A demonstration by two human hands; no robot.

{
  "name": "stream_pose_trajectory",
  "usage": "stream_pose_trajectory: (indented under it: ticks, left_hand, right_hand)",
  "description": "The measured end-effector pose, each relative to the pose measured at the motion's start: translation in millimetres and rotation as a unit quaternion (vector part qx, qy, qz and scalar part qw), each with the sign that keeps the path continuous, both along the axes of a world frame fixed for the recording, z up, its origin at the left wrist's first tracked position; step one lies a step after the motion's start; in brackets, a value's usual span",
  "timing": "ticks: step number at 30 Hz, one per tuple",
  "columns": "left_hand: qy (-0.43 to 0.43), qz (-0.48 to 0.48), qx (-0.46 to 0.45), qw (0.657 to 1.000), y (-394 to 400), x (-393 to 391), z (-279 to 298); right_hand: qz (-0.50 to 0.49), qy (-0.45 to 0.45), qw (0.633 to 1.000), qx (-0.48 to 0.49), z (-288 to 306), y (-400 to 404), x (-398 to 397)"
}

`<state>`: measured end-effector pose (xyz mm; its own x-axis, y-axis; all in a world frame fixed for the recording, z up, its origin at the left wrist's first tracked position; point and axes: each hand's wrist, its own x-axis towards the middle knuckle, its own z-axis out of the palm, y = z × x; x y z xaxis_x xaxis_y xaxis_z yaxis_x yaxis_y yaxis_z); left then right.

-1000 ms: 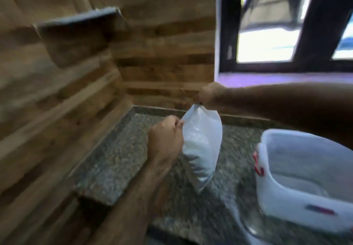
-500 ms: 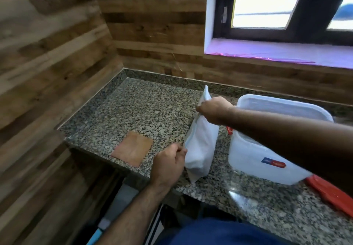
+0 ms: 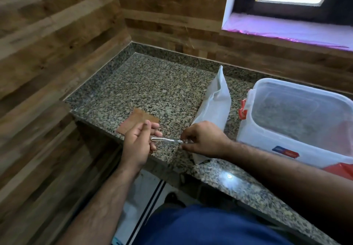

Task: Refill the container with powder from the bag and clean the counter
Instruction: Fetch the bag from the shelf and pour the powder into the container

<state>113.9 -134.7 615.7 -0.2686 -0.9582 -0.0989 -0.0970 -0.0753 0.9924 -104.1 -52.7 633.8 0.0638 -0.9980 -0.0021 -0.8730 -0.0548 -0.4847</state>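
At frame centre, left hand (image 3: 140, 141) and right hand (image 3: 202, 140) each pinch an end of a thin strip (image 3: 165, 140), perhaps plastic, beside the bag (image 3: 216, 103) on the counter (image 3: 152, 90).

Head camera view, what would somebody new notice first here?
Probably the two hands at the counter's front edge: left hand and right hand hold a thin silvery strip between them. Behind the right hand stands a white bag, upright on the granite counter. To its right sits a clear open container with red clips.
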Motion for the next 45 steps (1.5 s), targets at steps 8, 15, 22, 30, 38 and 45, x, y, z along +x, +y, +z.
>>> stream_pose_trajectory:
  ticks: [8,15,22,30,38,45]
  left_hand:
    - [-0.038,-0.052,0.037,0.997,-8,5,-47]
    - [-0.226,-0.326,-0.26,0.88,-15,-48,-44]
    - [-0.192,-0.393,-0.398,0.806,-36,-65,-45]
    - [-0.256,-0.561,-0.391,0.683,-66,-75,-26]
    - [-0.253,-0.636,-0.3,0.664,-78,-86,-16]
    - [-0.256,-0.621,-0.249,0.698,-74,-84,-22]
  right_hand:
    - [-0.171,-0.27,0.947,0.018,8,-9,-12]
    - [-0.202,-0.248,0.947,0.031,16,-20,-19]
    - [-0.259,-0.136,0.956,-0.033,21,-30,-32]
    - [-0.361,-0.072,0.928,-0.063,29,-80,-101]
    - [-0.403,-0.007,0.913,-0.057,47,-152,-177]
    - [-0.515,-0.11,0.849,-0.049,42,-175,-213]
